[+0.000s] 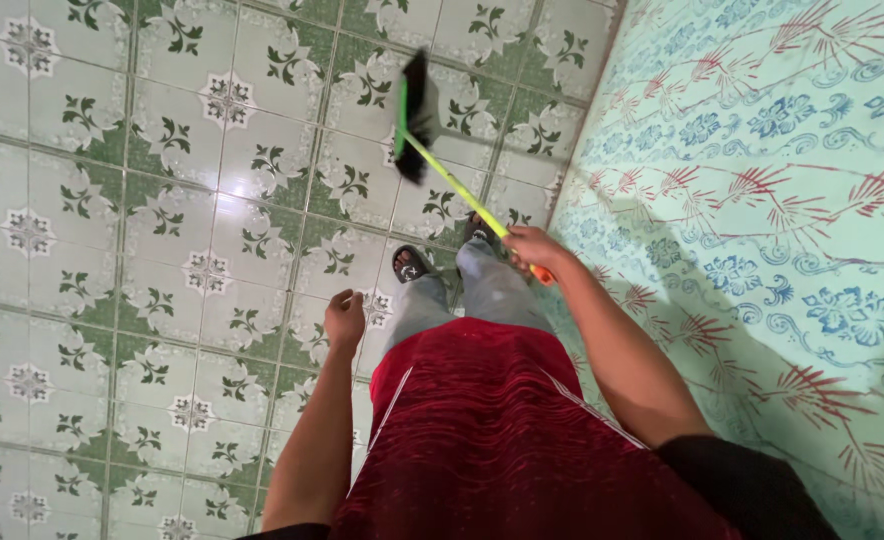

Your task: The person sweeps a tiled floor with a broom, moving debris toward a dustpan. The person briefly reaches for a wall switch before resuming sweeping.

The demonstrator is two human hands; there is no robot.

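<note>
My right hand (534, 247) grips the orange end of a broom handle. The yellow-green handle (452, 185) slants up and left to a black brush head (416, 112) with a green top, which is over the floor ahead of my feet. My left hand (344, 318) hangs at my side with its fingers curled and nothing in it. Below I see my red shirt (482, 420), grey trousers and dark sandals (411, 263).
The floor (162, 250) is glossy white tile with green leaf patterns and a light glare spot. A wall (762, 200) of pale green tiles with blue and red flowers runs close along my right side.
</note>
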